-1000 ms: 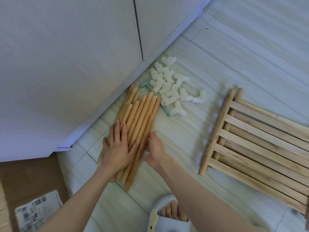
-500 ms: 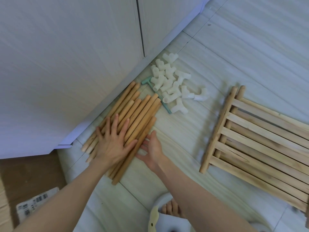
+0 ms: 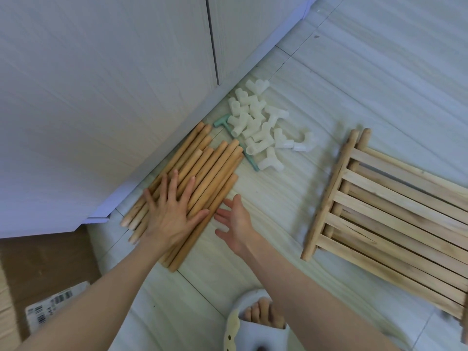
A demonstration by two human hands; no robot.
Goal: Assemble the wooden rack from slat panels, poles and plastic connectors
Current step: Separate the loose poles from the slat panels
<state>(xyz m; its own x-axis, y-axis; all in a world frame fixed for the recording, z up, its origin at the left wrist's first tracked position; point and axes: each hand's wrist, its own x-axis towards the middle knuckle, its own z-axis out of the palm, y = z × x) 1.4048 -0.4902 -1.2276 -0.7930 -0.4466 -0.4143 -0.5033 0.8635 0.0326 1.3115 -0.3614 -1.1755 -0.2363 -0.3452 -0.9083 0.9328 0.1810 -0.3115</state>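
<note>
At the far left a cardboard box (image 3: 48, 264) lies on the floor with a barcode label (image 3: 50, 307) on it; I cannot see anything inside it. My left hand (image 3: 172, 211) lies flat, fingers spread and straight, pressing down on the bundle of poles (image 3: 202, 178). The poles are round, tan wooden rods lying side by side on the pale tiled floor (image 3: 354, 72), slanting from lower left to upper right, their upper ends uneven and close to the base of the white cabinet (image 3: 101, 84). My right hand (image 3: 235, 224) is just beside the bundle's right edge, palm turned toward it, fingers loose and apart, holding nothing; I cannot tell if a fingertip touches the outermost pole. Beyond the poles' upper ends sits a loose heap of white plastic connectors (image 3: 260, 125), short tube elbows and three-way pieces, with a green T-shaped tool (image 3: 238, 143) partly under them. Well apart to the right, two slat panels (image 3: 385, 214) of light wood lie stacked flat, the crosswise slats fixed to round side rails. My foot in a pale slipper (image 3: 255, 328) shows at the bottom.
</note>
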